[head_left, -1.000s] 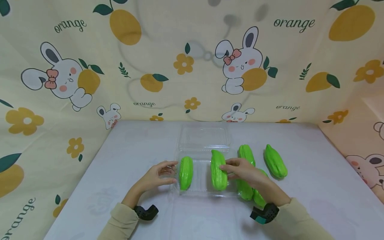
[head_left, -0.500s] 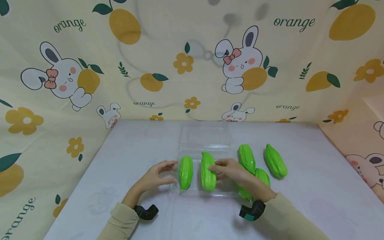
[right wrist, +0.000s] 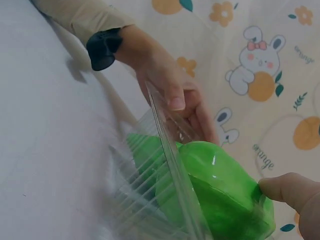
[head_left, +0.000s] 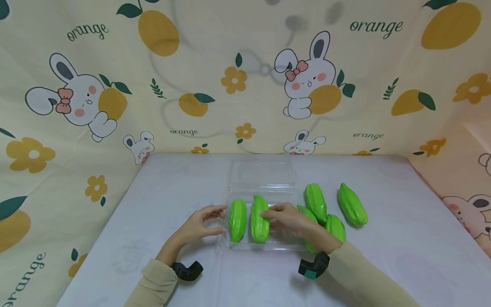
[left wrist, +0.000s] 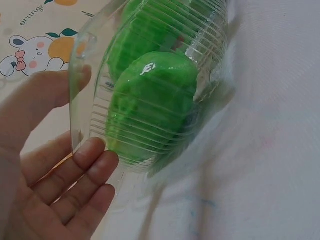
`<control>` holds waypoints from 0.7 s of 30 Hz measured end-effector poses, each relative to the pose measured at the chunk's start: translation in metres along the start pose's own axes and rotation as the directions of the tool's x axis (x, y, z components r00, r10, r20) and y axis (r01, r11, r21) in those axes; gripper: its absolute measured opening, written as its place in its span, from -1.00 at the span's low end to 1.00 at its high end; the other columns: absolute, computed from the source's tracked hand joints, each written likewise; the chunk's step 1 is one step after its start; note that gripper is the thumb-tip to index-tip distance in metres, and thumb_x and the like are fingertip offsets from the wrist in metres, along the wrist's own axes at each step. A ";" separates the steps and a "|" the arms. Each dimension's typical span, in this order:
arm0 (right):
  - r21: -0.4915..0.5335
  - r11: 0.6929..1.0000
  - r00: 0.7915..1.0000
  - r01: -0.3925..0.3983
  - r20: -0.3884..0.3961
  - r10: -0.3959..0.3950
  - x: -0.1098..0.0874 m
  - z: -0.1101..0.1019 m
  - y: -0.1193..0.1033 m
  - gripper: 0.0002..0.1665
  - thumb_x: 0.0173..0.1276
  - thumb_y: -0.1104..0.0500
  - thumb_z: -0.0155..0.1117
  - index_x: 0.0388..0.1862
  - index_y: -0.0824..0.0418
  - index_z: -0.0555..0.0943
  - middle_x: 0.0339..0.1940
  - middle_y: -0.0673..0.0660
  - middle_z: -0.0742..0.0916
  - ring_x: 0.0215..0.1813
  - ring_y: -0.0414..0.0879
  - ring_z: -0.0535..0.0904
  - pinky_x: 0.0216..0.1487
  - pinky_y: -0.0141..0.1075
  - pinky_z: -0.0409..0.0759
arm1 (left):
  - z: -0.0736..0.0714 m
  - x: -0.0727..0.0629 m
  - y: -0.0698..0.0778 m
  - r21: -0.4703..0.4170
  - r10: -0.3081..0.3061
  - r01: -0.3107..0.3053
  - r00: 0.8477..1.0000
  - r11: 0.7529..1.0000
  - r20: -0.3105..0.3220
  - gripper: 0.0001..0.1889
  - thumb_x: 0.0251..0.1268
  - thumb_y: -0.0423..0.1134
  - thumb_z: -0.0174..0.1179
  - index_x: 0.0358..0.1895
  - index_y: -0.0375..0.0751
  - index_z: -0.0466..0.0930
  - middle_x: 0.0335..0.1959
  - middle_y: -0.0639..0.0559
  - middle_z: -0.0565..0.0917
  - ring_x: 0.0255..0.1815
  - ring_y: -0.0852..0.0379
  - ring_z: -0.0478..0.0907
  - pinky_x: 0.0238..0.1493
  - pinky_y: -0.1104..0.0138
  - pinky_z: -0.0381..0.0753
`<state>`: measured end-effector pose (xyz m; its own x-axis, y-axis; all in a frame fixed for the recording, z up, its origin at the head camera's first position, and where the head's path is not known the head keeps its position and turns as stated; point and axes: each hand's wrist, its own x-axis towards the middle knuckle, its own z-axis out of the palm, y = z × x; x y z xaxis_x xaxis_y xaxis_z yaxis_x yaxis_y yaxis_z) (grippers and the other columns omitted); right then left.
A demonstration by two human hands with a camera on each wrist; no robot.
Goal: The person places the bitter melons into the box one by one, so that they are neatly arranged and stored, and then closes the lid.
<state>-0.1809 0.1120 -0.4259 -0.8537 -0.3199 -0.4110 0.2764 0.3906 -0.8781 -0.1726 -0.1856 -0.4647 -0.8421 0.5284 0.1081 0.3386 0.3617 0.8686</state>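
My right hand (head_left: 285,216) pinches a green ribbed squash-like vegetable (head_left: 259,224) between thumb and fingers, over the clear plastic box (head_left: 285,245). In the right wrist view its thumb presses on the vegetable's side, and the lower part shows behind the box wall. Another green vegetable (head_left: 238,220) lies lengthwise in the box at the left end. My left hand (head_left: 201,224) stays at the box's left wall with loosely bent fingers. In the left wrist view its fingertips (left wrist: 90,150) touch the ribbed plastic, with the vegetables showing through it.
The box's lid (head_left: 261,175) lies folded back behind it. Right of the box are several more green vegetables (head_left: 316,202), one partly hidden behind my right arm. Another vegetable (head_left: 352,205) lies farther right. A rabbit-and-orange patterned cloth (head_left: 215,76) hangs behind the white table (head_left: 172,187).
My right hand has carried its vegetable leftward over the box, closer to the one at the left end, and slightly lower. My left hand keeps its place at the box wall.
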 end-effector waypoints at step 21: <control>0.027 0.999 0.999 -0.046 0.025 0.045 0.016 0.015 0.002 -0.49 0.33 0.12 0.25 0.04 0.53 0.53 -0.26 0.20 0.72 -0.39 -0.18 0.66 -0.23 -0.29 0.75 | 0.000 0.001 0.003 -0.014 -0.017 0.017 1.000 1.000 0.008 -0.33 0.16 -0.23 0.37 0.33 -0.34 0.36 0.03 -0.23 0.59 0.15 0.00 0.54 0.31 0.30 0.53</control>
<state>-0.1879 0.0951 -0.4383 -0.8290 -0.3232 -0.4565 0.3272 0.3816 -0.8645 -0.1721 -0.1843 -0.4621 -0.8441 0.5287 0.0894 0.3183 0.3599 0.8770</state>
